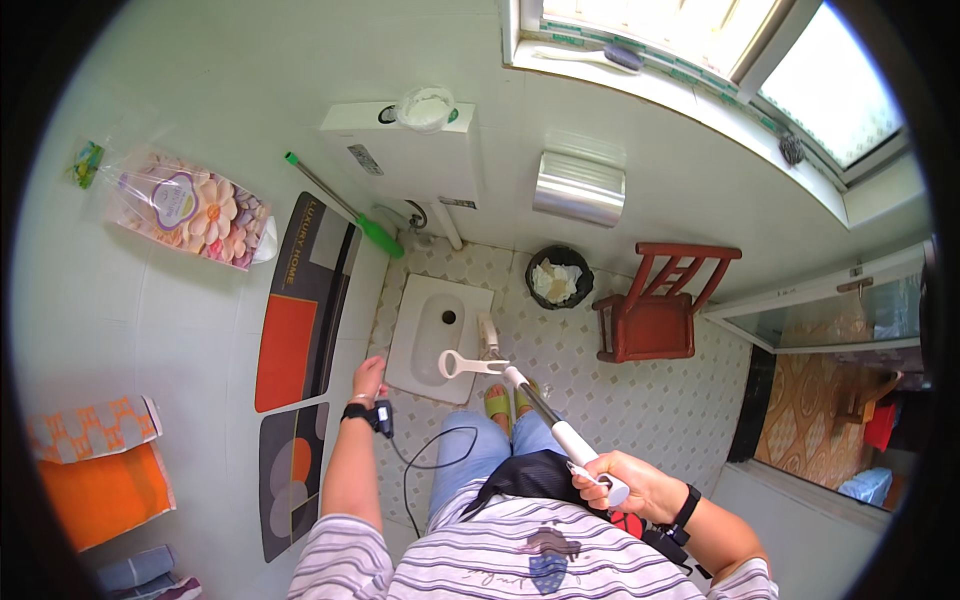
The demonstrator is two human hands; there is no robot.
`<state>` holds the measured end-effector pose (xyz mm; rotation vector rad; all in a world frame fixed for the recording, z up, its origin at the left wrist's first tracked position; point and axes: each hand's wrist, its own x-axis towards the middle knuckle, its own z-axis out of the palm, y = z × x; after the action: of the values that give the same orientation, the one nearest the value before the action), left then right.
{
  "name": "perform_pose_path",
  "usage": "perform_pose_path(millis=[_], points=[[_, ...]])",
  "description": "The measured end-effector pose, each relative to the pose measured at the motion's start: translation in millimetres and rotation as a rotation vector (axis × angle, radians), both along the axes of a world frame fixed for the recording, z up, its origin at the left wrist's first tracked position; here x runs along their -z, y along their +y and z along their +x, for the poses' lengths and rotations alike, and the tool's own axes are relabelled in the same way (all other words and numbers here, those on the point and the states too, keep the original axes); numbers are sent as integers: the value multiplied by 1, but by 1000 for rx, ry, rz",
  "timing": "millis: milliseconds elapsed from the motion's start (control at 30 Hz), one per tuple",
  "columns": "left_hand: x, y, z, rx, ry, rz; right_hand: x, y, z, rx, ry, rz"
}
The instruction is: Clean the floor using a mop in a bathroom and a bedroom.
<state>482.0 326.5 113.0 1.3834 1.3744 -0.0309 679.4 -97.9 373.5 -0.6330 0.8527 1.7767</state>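
My right hand (pixel 619 484) grips the white end of a squeeze mop's metal pole (pixel 544 405). The pole slants away from me to the floor, with a white looped lever (pixel 461 364) sticking out from it. Its white head (pixel 487 334) is beside the squat toilet (pixel 409 300), along the toilet's right edge. My left hand (pixel 369 379) hangs loosely over the floor at the toilet's near left corner. No object shows in it, and its fingers are partly hidden. A black strap with a small cabled device (pixel 383 418) circles my left wrist.
A lined waste bin (pixel 559 277) with crumpled paper and a red wooden chair (pixel 652 322) stand on the tiled floor to the right. A green-handled brush (pixel 381 236) leans at the left wall below the cistern (pixel 405 150). At far right is an open door (pixel 832 307).
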Motion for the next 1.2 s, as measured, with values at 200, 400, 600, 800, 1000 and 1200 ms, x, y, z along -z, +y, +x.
perform_pose_path(millis=[200,400,600,800,1000,1200], points=[[-5,22,-94,-189,-63,-72,-3,23,27,87,112,-68],[15,15,-92,56,-13,-95,-51,40,5,331,255,-89],[29,-36,53,688,-52,46,-133,65,-32,366,124,-119],[38,-34,97,752,-1,-277,-142,63,-64,506,116,-75],[37,58,26,300,-135,-186,-104,69,-62,314,-80,-46],[-20,142,-70,208,-153,140,-45,76,-38,-115,-332,-134]])
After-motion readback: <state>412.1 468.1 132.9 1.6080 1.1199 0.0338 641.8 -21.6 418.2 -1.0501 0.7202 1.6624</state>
